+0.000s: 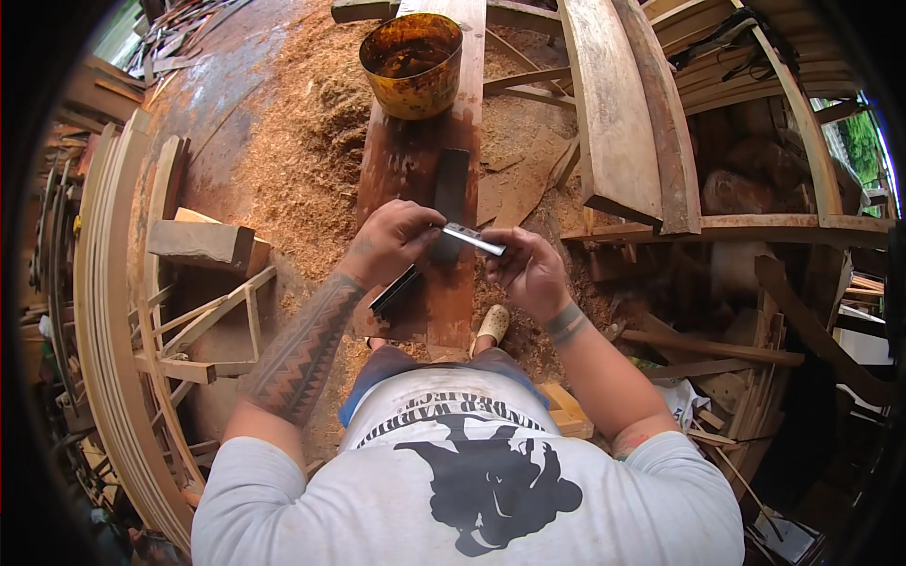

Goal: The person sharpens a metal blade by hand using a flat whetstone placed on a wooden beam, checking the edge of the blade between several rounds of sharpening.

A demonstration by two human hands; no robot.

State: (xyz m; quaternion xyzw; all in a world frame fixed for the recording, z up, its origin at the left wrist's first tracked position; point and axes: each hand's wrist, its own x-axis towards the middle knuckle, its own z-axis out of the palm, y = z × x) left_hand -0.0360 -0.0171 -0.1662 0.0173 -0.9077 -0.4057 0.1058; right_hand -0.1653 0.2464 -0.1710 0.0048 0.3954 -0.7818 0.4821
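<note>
My left hand [396,236] pinches one end of a short, shiny metal blade [474,240] with holes or slots along it. Fingers of my right hand [530,269] grip its other end, so the blade spans the gap between both hands, sloping down to the right. Beneath it is a wet, reddish-brown wooden board [401,170]. A dark, flat rectangular block like a sharpening stone [453,174] lies on the board, partly hidden by the blade and my hands. Closer to me, beside my left wrist, rests a narrow dark strip [394,290] with a bright edge; its kind is unclear.
A stained yellow bucket [421,102] stands at the board's far end. Wood shavings [302,141] cover the floor to its left. Thick planks [613,113] jut in at the right, and long boards [104,311] stand at the left. A light clog [493,324] shows below my hands.
</note>
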